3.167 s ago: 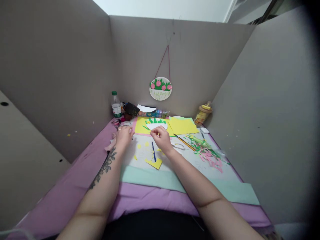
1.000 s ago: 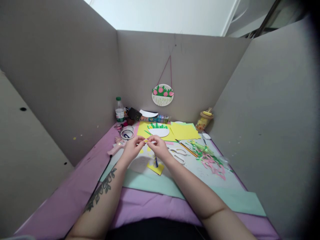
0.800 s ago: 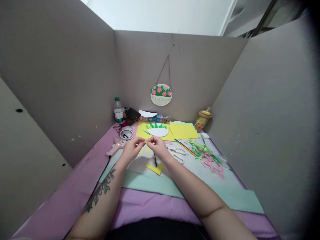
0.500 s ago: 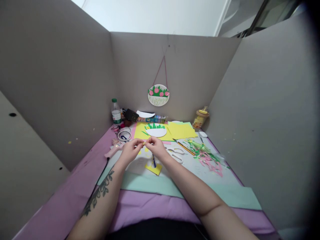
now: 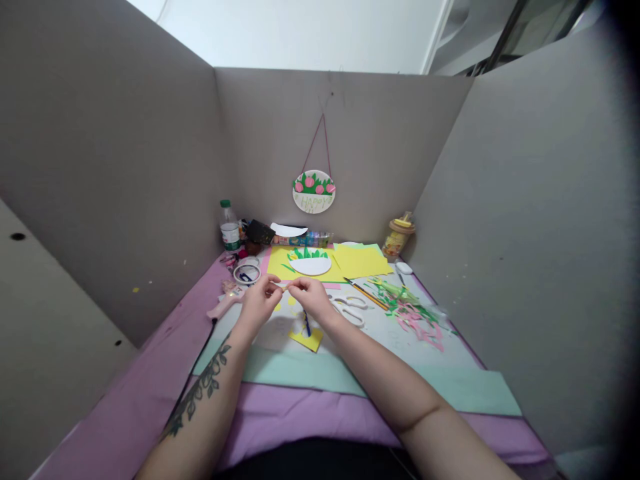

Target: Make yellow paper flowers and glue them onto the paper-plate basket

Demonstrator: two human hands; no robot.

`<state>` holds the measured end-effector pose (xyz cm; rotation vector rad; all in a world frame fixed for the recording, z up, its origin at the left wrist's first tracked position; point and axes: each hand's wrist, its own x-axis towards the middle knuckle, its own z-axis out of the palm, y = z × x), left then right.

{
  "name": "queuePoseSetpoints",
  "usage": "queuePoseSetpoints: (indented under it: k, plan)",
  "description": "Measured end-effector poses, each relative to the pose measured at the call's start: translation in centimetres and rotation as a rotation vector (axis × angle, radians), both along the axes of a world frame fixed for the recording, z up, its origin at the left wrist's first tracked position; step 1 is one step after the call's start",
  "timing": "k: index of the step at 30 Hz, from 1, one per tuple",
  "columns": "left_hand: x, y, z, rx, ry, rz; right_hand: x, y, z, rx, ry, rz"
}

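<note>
Above the middle of the table, my left hand and my right hand meet at the fingertips. Both are closed in a pinch around a small yellow paper piece, mostly hidden by the fingers. Below them a blue pen lies on a yellow paper square. A few small yellow cutouts rest just under my right fingers. Beyond my hands sits a white paper plate piece with green paper leaves along its top. White-handled scissors lie to the right of my right hand.
Green and pink paper scraps pile up at right, near pencils and yellow sheets. A pink glue gun, tape roll and bottle stand left. A cup is back right; a decorated plate hangs on the wall.
My fingers have shifted slightly on the small yellow paper piece, with the left fingers a little more spread. The whole view has turned slightly; the things on the table stay put.
</note>
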<state>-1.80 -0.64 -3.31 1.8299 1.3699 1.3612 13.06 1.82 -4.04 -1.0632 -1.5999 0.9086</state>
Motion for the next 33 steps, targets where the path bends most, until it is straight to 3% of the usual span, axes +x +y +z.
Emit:
queuePoseSetpoints:
  k: [4, 11, 16, 25, 33]
  plan:
    - [-0.1, 0.0, 0.0, 0.013, 0.018, 0.049, 0.0, 0.4, -0.3, -0.114, 0.068, -0.086]
    - [-0.2, 0.2, -0.2, -0.024, -0.13, 0.007, 0.0, 0.4, -0.4, -0.066, 0.108, -0.027]
    - [0.0, 0.0, 0.0, -0.065, -0.163, -0.033, -0.2, -0.2, 0.0, 0.157, 0.005, -0.085]
    - [0.8, -0.7, 1.1, -0.282, -0.356, -0.093, 0.5, -0.6, -0.2, 0.592, -0.229, -0.096]
    - [0.7, -0.8, 1.2, -0.308, -0.41, -0.108, 0.7, -1.0, -0.7, 0.781, -0.454, -0.086]
